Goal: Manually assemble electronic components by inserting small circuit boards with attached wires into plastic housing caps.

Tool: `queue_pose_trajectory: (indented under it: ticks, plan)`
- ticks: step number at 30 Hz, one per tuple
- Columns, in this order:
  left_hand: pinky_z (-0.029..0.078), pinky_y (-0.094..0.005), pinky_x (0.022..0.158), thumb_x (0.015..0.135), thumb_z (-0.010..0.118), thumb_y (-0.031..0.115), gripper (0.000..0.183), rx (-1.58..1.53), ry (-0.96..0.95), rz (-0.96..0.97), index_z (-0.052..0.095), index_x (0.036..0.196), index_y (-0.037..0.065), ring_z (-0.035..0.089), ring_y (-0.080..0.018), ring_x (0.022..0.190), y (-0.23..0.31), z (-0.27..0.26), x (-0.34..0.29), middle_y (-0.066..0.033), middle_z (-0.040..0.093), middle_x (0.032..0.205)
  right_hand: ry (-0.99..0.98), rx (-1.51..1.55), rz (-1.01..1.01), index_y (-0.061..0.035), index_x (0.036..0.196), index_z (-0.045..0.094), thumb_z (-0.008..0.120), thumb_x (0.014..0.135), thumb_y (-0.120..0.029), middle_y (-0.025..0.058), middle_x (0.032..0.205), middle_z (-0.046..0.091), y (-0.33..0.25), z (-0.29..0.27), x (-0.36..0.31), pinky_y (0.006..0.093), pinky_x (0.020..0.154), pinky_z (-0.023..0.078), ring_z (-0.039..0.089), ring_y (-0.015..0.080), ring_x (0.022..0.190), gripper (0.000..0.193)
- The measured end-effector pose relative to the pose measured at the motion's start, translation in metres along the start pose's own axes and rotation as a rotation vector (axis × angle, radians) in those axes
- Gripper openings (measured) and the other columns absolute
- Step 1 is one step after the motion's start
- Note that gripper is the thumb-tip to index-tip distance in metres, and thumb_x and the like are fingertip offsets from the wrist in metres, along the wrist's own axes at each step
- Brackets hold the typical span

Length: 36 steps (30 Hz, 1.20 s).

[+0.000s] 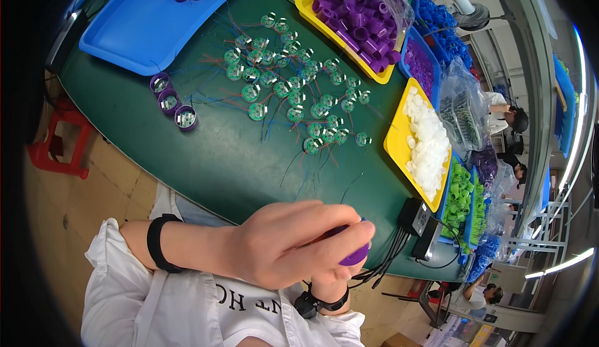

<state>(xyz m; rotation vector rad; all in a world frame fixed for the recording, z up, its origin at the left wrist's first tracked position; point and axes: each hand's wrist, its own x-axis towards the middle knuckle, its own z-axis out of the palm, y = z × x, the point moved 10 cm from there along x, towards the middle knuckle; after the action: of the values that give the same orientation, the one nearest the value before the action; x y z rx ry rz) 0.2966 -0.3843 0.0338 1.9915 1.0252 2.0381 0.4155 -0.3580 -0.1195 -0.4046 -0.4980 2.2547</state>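
Purple, the round plastic piece (354,258) the left hand (274,244) grips likely needs steady holding; whether the right hand (329,280) grips, I can't tell.

To the right of your left hand (281,244) you have a black power adapter (413,216) with black cables (388,261), and beyond it green plastic parts (459,191). Ahead and to the right of that hand you see a yellow tray (395,138) of white plastic pieces (428,147), with blue plastic parts (442,25) farther off. Well off to its left, past the edge of the green table (212,144), a red plastic stool (68,123) stands on the tiled floor (121,185).
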Motion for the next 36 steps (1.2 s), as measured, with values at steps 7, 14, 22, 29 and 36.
queue_pose_trajectory:
  ticks: [7,14,22,29,36]
  plan:
    - [0.044,-0.0228,0.041,0.071,0.075,0.016,0.032,0.015,0.033,0.096,0.050,0.080,-0.002,0.054,-0.0169,0.050,0.007,-0.002,-0.003,-0.0265,0.059,0.094,0.061,-0.026,-0.027,-0.0061,0.107,0.052,0.067,0.081,-0.030,0.0067,0.082,0.059,0.004,-0.003,0.007,0.0325,0.079,0.043,0.056,0.0177,0.079,0.039]
    - [0.043,-0.0231,0.041,0.073,0.070,0.007,0.028,0.096,-0.015,0.154,0.052,0.091,-0.003,0.055,-0.0186,0.054,0.014,-0.006,-0.006,-0.0304,0.057,0.099,0.049,-0.080,-0.057,0.0048,0.115,0.049,0.062,0.086,-0.028,0.0047,0.062,0.053,-0.012,0.045,0.016,0.0218,0.052,0.039,0.043,0.0071,0.042,0.046]
    - [0.047,-0.0247,0.046,0.072,0.071,0.004,0.031,0.048,-0.106,0.102,0.051,0.093,-0.007,0.060,-0.0215,0.059,0.008,-0.001,-0.002,-0.0314,0.057,0.100,-0.004,-0.310,0.055,0.0122,0.110,0.052,0.056,0.090,-0.030,0.0019,0.056,0.049,-0.015,0.044,0.018,0.0178,0.036,0.027,0.038,0.0040,0.037,0.047]
    - [0.050,-0.0283,0.050,0.070,0.071,0.001,0.035,0.133,-0.137,0.070,0.052,0.098,-0.008,0.063,-0.0249,0.065,0.004,0.002,-0.002,-0.0268,0.060,0.099,-0.075,-0.367,-0.003,0.0116,0.108,0.053,0.050,0.093,-0.030,-0.0016,0.044,0.047,-0.018,0.049,0.022,0.0206,0.036,0.021,0.034,0.0040,0.032,0.044]
    - [0.055,-0.0304,0.057,0.072,0.069,-0.003,0.043,0.128,-0.071,0.015,0.050,0.111,-0.006,0.066,-0.0291,0.072,-0.007,0.007,-0.012,-0.0263,0.062,0.096,-0.224,-0.088,0.052,0.0126,0.103,0.053,0.044,0.095,-0.029,-0.0038,0.038,0.041,-0.019,0.061,0.027,0.0217,0.035,0.019,0.026,0.0037,0.029,0.043]
